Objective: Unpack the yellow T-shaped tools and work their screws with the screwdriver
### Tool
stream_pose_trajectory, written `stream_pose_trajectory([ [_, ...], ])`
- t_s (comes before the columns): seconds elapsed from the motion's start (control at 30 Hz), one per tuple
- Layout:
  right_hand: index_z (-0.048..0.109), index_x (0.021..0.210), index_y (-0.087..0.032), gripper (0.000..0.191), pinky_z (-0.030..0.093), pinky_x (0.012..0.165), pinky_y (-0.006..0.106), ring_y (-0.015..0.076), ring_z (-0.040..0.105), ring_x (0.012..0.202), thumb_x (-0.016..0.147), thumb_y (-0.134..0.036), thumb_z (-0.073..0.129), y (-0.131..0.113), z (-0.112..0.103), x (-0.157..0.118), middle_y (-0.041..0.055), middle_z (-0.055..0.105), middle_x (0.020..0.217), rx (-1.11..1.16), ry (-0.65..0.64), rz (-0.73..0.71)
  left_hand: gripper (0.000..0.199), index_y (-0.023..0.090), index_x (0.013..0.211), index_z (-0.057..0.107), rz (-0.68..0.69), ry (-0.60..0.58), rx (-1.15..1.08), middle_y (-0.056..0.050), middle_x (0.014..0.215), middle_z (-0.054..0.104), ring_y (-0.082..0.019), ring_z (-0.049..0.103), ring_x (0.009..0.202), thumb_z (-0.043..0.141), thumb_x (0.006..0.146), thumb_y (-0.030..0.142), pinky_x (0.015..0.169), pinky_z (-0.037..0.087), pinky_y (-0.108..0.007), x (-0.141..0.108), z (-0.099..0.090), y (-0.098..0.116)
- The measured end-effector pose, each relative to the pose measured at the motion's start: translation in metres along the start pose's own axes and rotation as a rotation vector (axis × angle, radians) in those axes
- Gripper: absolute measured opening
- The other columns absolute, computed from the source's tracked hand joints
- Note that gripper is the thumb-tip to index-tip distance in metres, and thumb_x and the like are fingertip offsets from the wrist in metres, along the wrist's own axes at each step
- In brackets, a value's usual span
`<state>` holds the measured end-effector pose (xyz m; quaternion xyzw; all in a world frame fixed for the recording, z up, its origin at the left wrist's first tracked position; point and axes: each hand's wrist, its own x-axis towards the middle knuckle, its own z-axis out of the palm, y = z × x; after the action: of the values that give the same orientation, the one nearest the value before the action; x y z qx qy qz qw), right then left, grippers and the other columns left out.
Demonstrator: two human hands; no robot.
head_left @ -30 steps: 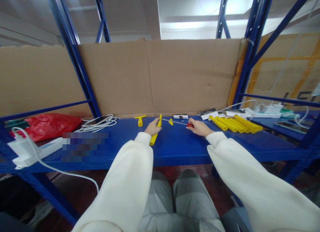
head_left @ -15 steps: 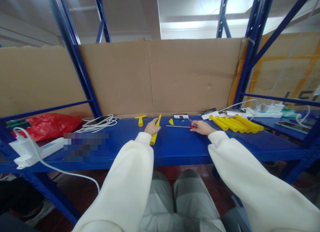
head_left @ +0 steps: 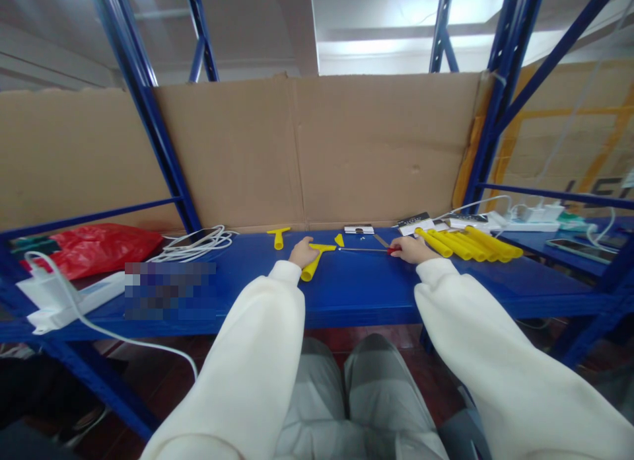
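My left hand [head_left: 303,252] is closed on a yellow T-shaped scraper handle [head_left: 311,269], its wide head turned toward the right. In my right hand [head_left: 413,250] is a screwdriver [head_left: 364,250], gripped by its red handle. Its long metal shaft points left, and the tip is close to the right end of the scraper head; whether they touch I cannot tell. Behind my left hand stands another yellow T-shaped piece [head_left: 279,238]. A small yellow piece [head_left: 339,240] lies just beyond the screwdriver tip. Near my right hand is a thin flat strip [head_left: 381,240].
Several yellow tubes [head_left: 468,245] lie to the right, beside black-and-white packets [head_left: 415,224]. A small white-and-black box [head_left: 358,229] sits by the cardboard wall [head_left: 376,149]. Leftward are coiled white cable [head_left: 198,244], a red bag [head_left: 106,248] and a power strip [head_left: 102,295].
The yellow scraper handle has turned in my left hand, so its head now faces right. My right hand and the screwdriver have shifted slightly right.
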<state>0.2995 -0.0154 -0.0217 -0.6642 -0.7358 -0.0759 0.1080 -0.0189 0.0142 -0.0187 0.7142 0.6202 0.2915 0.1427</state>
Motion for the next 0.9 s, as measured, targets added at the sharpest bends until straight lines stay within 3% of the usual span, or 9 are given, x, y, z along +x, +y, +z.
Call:
stream_pose_trajectory([
  [0.2, 0.073, 0.111, -0.025, 0.030, 0.047, 0.090, 0.052, 0.0323, 0.060, 0.111, 0.088, -0.016, 0.055, 0.004, -0.008, -0.009, 0.0148, 0.069, 0.114, -0.088, -0.035, 0.213, 0.055, 0.011, 0.138, 0.054, -0.010, -0.013, 0.035, -0.014, 0.122, 0.070, -0.026, 0.066, 0.116, 0.060, 0.084, 0.018, 0.096, 0.050, -0.030, -0.005, -0.004, 0.004],
  [0.37, 0.066, 0.122, -0.018, 0.037, 0.043, 0.099, 0.050, 0.0305, 0.052, 0.125, 0.092, -0.013, 0.045, -0.007, -0.018, -0.018, 0.0169, 0.060, 0.130, -0.091, -0.135, 0.367, 0.043, 0.011, 0.124, 0.064, 0.017, 0.005, 0.082, -0.016, 0.124, 0.068, -0.026, 0.066, 0.115, 0.062, 0.083, 0.024, 0.096, 0.050, -0.029, -0.004, -0.006, 0.006],
  [0.57, 0.063, 0.126, -0.018, 0.038, 0.041, 0.103, 0.052, 0.0317, 0.048, 0.130, 0.094, -0.013, 0.043, -0.016, -0.024, -0.021, 0.0179, 0.054, 0.136, -0.055, -0.168, 0.388, 0.049, 0.011, 0.121, 0.063, 0.000, -0.074, 0.037, -0.017, 0.128, 0.063, -0.025, 0.068, 0.104, 0.070, 0.073, 0.023, 0.084, 0.054, -0.028, -0.008, -0.006, 0.007],
  [0.9, 0.062, 0.128, -0.019, 0.042, 0.041, 0.101, 0.053, 0.0323, 0.048, 0.129, 0.092, -0.014, 0.042, -0.016, -0.021, -0.020, 0.0173, 0.054, 0.137, -0.057, -0.110, 0.368, 0.033, 0.014, 0.102, 0.067, 0.027, 0.138, 0.063, -0.014, 0.117, 0.067, -0.023, 0.067, 0.105, 0.074, 0.072, 0.026, 0.093, 0.049, -0.028, 0.005, 0.009, -0.008],
])
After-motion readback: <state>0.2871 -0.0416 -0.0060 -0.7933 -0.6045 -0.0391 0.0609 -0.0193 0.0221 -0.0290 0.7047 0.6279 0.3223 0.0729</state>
